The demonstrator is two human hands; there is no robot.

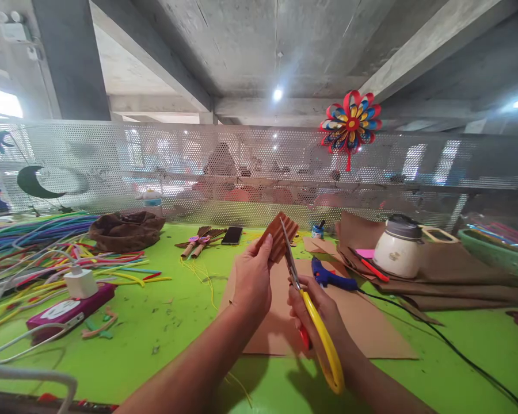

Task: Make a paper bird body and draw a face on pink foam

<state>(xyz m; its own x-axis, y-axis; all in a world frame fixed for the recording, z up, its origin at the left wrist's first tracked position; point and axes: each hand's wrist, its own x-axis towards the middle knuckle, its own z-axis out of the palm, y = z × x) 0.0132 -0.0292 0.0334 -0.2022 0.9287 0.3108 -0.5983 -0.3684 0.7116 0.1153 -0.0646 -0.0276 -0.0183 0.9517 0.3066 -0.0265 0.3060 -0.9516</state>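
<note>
My left hand point(253, 276) is closed on a small brown striped piece point(280, 237), which looks like folded paper or card, its thumb pressed on the near face. My right hand point(317, 310) grips scissors point(323, 339) with yellow and red handles. The blades point up and lie against the piece's right part; I cannot tell how far they have cut. Below both hands a sheet of brown cardboard point(371, 328) lies flat on the green table point(133, 345). Just right of my right hand rests a blue glue gun point(334, 279) with a black cord.
On the left are bundled coloured stems point(47, 230), a brown cloth bag point(127, 230) and a purple power strip point(69, 310) with a white charger. A phone point(232, 236) lies further back. A white lidded pot point(397, 250) stands on brown paper point(457, 270) at right, near a green basket point(496, 247).
</note>
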